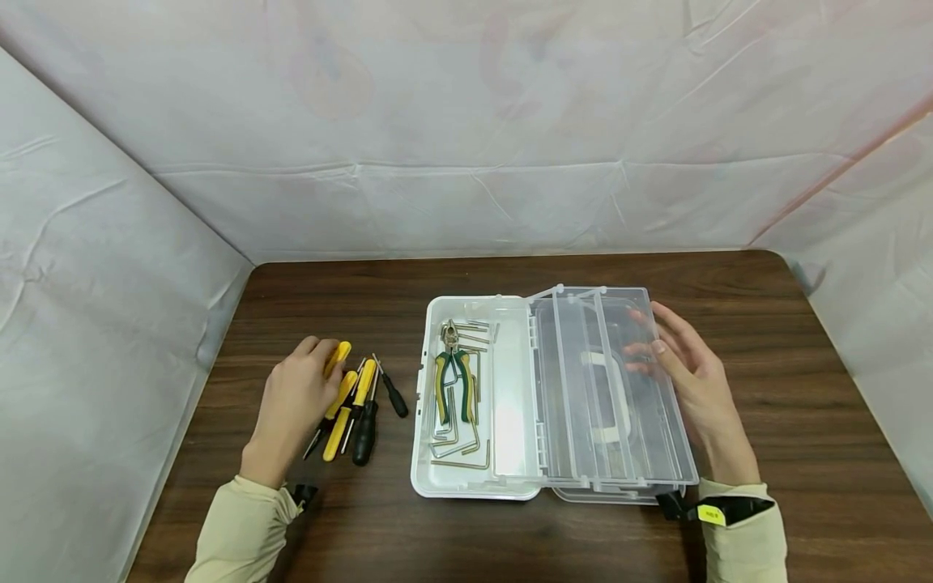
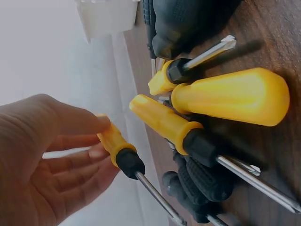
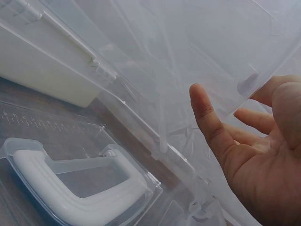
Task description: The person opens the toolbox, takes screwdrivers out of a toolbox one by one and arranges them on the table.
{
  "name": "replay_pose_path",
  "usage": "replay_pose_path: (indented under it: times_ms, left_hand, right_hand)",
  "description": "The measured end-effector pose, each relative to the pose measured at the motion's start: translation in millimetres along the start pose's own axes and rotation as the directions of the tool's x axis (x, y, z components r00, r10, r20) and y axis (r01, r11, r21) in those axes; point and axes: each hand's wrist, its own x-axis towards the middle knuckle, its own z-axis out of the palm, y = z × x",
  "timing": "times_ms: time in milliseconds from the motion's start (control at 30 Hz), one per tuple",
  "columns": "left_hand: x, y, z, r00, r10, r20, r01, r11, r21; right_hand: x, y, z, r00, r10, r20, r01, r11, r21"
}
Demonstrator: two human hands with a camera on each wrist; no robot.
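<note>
Between thumb and fingers my left hand [image 1: 297, 397] pinches a yellow-handled screwdriver [image 2: 126, 157], its shaft pointing away from the palm. Right beside it lie more screwdrivers, among them a large yellow-handled one [image 2: 235, 96] and a black-handled one [image 1: 365, 435]. To the right stands an open white toolbox [image 1: 514, 429] holding green-and-yellow pliers [image 1: 466, 387] and several hex keys [image 1: 461, 465]. My right hand [image 1: 705, 393] grips the outer edge of the box's clear divided tray [image 1: 576, 389], thumb on one face and fingers on the other. The tray is raised off the table.
Under the raised tray lies the clear lid with a white handle [image 3: 89, 202], folded out to the right. A small black screwdriver [image 1: 394, 398] lies between the pile and the box. White sheeting [image 1: 466, 202] hangs behind the brown table [image 1: 758, 324] and at both sides.
</note>
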Motion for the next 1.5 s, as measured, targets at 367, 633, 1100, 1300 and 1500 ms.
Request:
replay_pose_path:
  times_ms: [367, 633, 1100, 1300, 1500]
  left_hand:
    - [-0.9, -4.1, 5.3, 0.982, -0.153, 0.113, 0.152, 0.988, 0.013]
    - [0.2, -4.8, 7.9, 0.954, -0.215, 0.208, 0.210, 0.977, 0.046]
    - [-2.7, -5.0, 6.9, 0.934, -0.235, 0.269, 0.227, 0.972, 0.061]
    - [-14.0, 1.0, 5.0, 0.965, -0.214, 0.152, 0.209, 0.977, 0.047]
    - [-25.2, 12.3, 10.1, 0.991, -0.129, -0.044, 0.128, 0.992, -0.024]
  right_hand:
    - [-0.1, 0.0, -0.2, 1.000, 0.011, -0.007, -0.011, 1.000, -0.022]
    - [0.2, 0.0, 1.5, 1.000, -0.006, 0.005, 0.006, 1.000, 0.015]
    - [1.4, -2.1, 1.0, 1.000, 0.001, -0.010, -0.001, 1.000, -0.025]
    - [1.9, -2.1, 0.4, 1.000, 0.002, -0.010, -0.003, 1.000, -0.031]
    - [-1.1, -0.5, 2.3, 0.998, -0.003, -0.069, -0.002, 0.998, -0.070]
